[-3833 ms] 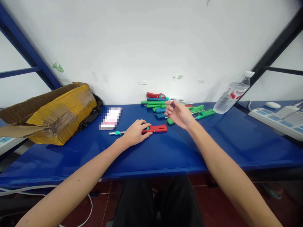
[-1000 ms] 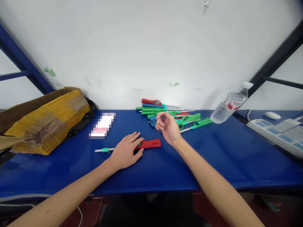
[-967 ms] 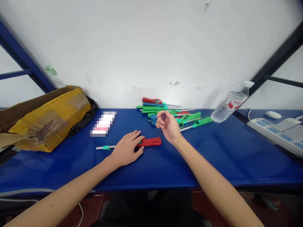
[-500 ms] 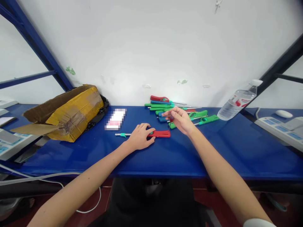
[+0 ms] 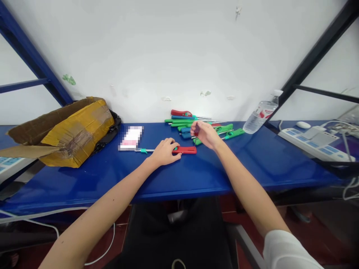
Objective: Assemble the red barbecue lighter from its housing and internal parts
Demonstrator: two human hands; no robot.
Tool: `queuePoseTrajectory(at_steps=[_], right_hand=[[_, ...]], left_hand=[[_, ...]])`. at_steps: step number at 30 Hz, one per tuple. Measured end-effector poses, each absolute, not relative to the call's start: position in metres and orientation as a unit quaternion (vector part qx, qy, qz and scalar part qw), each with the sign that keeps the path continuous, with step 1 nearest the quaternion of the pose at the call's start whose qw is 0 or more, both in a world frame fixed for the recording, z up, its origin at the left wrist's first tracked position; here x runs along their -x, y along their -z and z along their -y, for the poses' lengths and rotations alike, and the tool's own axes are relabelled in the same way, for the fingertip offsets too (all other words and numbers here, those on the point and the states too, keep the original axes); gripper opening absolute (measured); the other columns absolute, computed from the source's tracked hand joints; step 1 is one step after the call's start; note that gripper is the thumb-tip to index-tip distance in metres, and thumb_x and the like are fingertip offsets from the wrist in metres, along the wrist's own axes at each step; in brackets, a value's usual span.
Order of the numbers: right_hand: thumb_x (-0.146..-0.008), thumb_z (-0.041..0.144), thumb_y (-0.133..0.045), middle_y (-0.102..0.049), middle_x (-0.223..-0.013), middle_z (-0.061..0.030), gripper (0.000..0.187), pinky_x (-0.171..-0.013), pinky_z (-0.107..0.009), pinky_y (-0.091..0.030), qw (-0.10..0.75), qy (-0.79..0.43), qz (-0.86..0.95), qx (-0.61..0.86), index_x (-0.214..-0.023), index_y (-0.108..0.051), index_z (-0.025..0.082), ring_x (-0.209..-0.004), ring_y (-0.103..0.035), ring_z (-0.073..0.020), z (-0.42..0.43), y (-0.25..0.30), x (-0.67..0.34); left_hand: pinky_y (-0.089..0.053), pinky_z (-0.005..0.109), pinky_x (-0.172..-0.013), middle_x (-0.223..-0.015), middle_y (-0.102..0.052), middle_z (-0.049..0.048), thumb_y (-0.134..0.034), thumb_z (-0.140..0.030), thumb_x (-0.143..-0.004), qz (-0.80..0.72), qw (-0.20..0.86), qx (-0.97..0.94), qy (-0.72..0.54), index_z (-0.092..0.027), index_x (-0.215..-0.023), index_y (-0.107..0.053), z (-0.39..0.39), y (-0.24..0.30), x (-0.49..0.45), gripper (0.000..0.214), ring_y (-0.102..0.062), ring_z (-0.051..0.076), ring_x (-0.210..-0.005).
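Note:
A red long-neck gas lighter (image 5: 188,150) lies flat on the blue table, its metal tube and teal nozzle piece pointing left. My left hand (image 5: 166,152) is closed over its middle, pressing it to the tabletop. Above the lighter's right end is my right hand (image 5: 206,135), fingers closed around a small screwdriver (image 5: 195,141) with a reddish handle. Its thin shaft points down at the lighter's end; whether the tip sits in a screw is too small to tell. Behind the right hand lies a pile of green, blue and red lighters (image 5: 183,123), partly hidden by it.
An open cardboard box (image 5: 81,130) wrapped in yellow tape stands at the left, with black plastic behind it. A blurred white card (image 5: 131,138) lies near the lighter's nozzle. On the right are a water bottle (image 5: 259,116) and a white power strip (image 5: 314,144).
The whole view has shifted as my head turned slightly right. The right hand has turned a little around the screwdriver. My left hand stays on the red lighter.

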State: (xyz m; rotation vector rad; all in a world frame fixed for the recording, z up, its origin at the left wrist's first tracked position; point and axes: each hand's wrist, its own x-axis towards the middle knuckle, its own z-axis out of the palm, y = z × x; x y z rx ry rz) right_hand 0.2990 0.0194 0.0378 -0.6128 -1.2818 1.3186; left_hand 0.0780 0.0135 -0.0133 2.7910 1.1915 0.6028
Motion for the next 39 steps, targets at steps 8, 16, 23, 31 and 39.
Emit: queuePoseTrajectory(at_steps=[8,16,23,31,39], right_hand=[[-0.065,0.052,-0.085,-0.068,-0.084,-0.0016,0.038,-0.081,-0.031,-0.053,0.589,-0.529,0.543,0.279,-0.074,-0.064,0.022,-0.09,-0.065,-0.0178,-0.021,-0.034,-0.307],[-0.088,0.055,-0.062,-0.031,-0.056,0.0072,0.034,-0.055,-0.025,-0.045,0.554,-0.618,0.497,0.251,-0.079,-0.065,0.023,-0.048,-0.034,-0.0098,-0.019,-0.041,-0.311],[-0.081,0.049,-0.073,-0.05,-0.066,0.0027,0.031,-0.064,-0.027,-0.048,0.546,-0.609,0.522,0.241,-0.074,-0.065,0.02,-0.062,-0.051,-0.0116,-0.018,-0.038,-0.302],[-0.068,0.048,-0.084,-0.07,-0.073,-0.0024,0.04,-0.071,-0.03,-0.051,0.519,-0.563,0.591,0.255,-0.074,-0.056,0.02,-0.074,-0.066,-0.0162,-0.027,-0.042,-0.293],[-0.081,0.053,-0.072,-0.031,-0.051,0.0096,0.04,-0.047,-0.021,-0.032,0.456,-0.669,0.548,0.208,-0.068,-0.056,0.019,-0.043,-0.029,-0.0059,-0.033,-0.047,-0.297]], left_hand=[[-0.045,0.044,-0.102,-0.122,-0.059,0.0119,-0.056,-0.048,-0.088,-0.398,0.057,-0.892,-0.204,-0.019,-0.117,-0.068,-0.01,0.017,-0.076,0.042,-0.056,0.029,-0.112],[-0.047,0.043,-0.101,-0.123,-0.059,0.012,-0.053,-0.048,-0.091,-0.38,0.067,-0.9,-0.2,-0.019,-0.123,-0.066,-0.011,0.013,-0.07,0.044,-0.057,0.028,-0.113],[-0.046,0.044,-0.105,-0.126,-0.057,0.0139,-0.049,-0.048,-0.095,-0.368,0.08,-0.906,-0.194,-0.018,-0.126,-0.064,-0.009,0.011,-0.064,0.046,-0.054,0.029,-0.118],[-0.046,0.044,-0.104,-0.123,-0.058,0.0125,-0.053,-0.048,-0.094,-0.37,0.063,-0.905,-0.199,-0.02,-0.121,-0.067,-0.01,0.012,-0.065,0.042,-0.055,0.028,-0.115],[-0.047,0.043,-0.102,-0.121,-0.057,0.0118,-0.05,-0.047,-0.095,-0.363,0.069,-0.907,-0.2,-0.021,-0.122,-0.066,-0.008,0.011,-0.064,0.04,-0.054,0.027,-0.115]])
